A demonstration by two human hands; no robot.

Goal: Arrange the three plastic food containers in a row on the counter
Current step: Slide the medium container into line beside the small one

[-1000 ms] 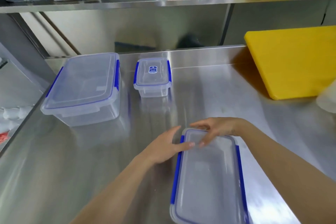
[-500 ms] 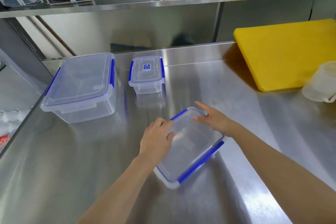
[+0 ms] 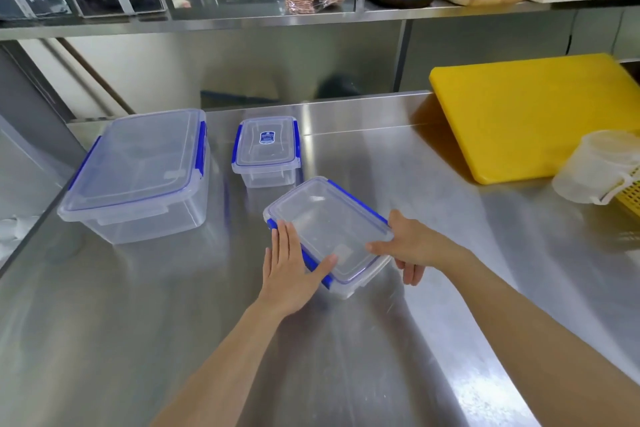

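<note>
Three clear plastic containers with blue-clipped lids stand on the steel counter [image 3: 138, 322]. The large container [image 3: 138, 173] is at the back left. The small container [image 3: 266, 149], with a blue label on its lid, stands to its right. The medium container [image 3: 325, 232] sits skewed in front of the small one, between my hands. My left hand [image 3: 291, 267] lies flat against its near-left side, thumb on the lid. My right hand [image 3: 412, 246] grips its right corner, thumb on top and fingers below the edge.
A yellow cutting board [image 3: 533, 114] leans at the back right. A white tub [image 3: 602, 166] and a yellow basket [image 3: 632, 191] sit at the right edge. A shelf [image 3: 311, 19] with bags and boards runs above. The counter's left edge [image 3: 31, 239] drops off.
The medium container has slid away from me toward the small container and turned; both hands moved with it, my right hand shifting to its right corner.
</note>
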